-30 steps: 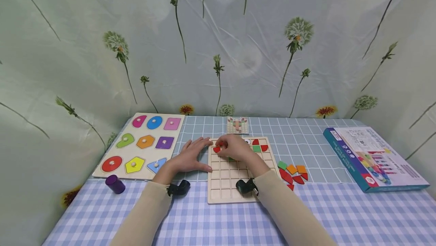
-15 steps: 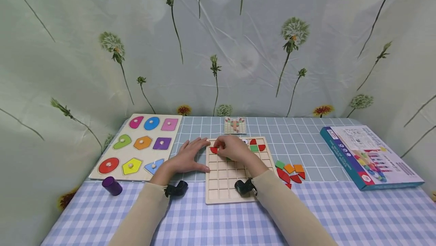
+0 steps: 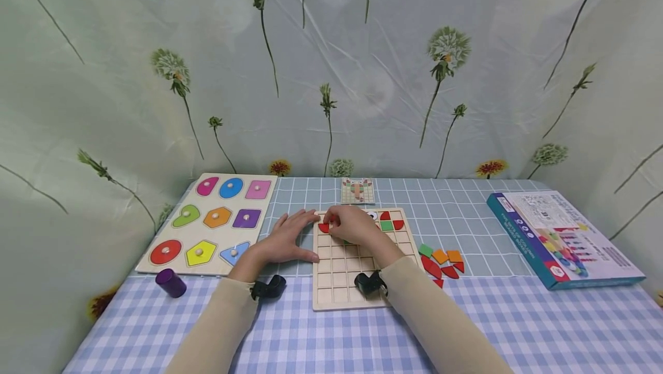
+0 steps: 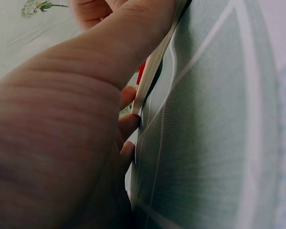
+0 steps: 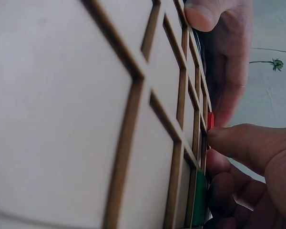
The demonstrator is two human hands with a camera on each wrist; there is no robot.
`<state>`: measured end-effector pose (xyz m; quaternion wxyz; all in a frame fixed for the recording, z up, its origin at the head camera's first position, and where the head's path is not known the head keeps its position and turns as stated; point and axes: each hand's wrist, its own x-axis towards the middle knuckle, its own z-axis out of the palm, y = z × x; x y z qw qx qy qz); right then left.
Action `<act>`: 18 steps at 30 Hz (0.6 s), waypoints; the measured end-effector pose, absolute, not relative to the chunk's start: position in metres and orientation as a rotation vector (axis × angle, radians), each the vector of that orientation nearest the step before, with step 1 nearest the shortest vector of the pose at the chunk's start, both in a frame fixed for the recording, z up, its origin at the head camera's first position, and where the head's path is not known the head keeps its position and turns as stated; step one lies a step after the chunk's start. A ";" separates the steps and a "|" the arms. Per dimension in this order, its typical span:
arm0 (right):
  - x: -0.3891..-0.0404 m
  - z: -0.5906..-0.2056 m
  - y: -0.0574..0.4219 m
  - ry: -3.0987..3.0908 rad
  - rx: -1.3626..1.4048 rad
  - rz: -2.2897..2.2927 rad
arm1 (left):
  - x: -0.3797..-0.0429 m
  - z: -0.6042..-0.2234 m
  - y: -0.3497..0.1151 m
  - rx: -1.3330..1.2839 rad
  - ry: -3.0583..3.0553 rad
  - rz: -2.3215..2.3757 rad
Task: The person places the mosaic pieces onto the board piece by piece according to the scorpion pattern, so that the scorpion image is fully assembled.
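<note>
Apparently, the loosely spread left hand [image 3: 287, 240] is bracing the grid board [image 3: 340, 283] while the right hand [image 3: 356, 227], its grip unclear, is working beside the red piece [image 3: 323, 228] near the board's far-left corner.

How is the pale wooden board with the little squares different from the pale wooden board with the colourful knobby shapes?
The pale wooden grid board has rows of little squares, many of them bare; the pale wooden shape board has nine bright shapes with knobs. The grid board lies beneath the right hand; the shape board lies farther left. Both are flat and lie on the cloth-covered table.
</note>
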<state>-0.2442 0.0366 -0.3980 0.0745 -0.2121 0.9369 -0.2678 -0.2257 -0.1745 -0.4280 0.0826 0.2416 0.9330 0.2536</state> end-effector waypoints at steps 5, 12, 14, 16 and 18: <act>-0.242 -0.395 0.039 2.793 -0.643 -0.785 | -0.226 -0.428 -0.174 0.725 2.785 0.757; -0.237 -0.390 0.043 2.773 -0.674 -0.794 | -0.226 -0.430 -0.175 0.732 2.790 0.757; -0.235 -0.388 0.045 2.773 -0.684 -0.801 | -0.226 -0.430 -0.175 0.735 2.792 0.753; -0.232 -0.386 0.048 2.778 -0.692 -0.803 | -0.227 -0.430 -0.175 0.737 2.794 0.753; -0.230 -0.384 0.052 2.782 -0.694 -0.815 | -0.227 -0.430 -0.175 0.737 2.795 0.750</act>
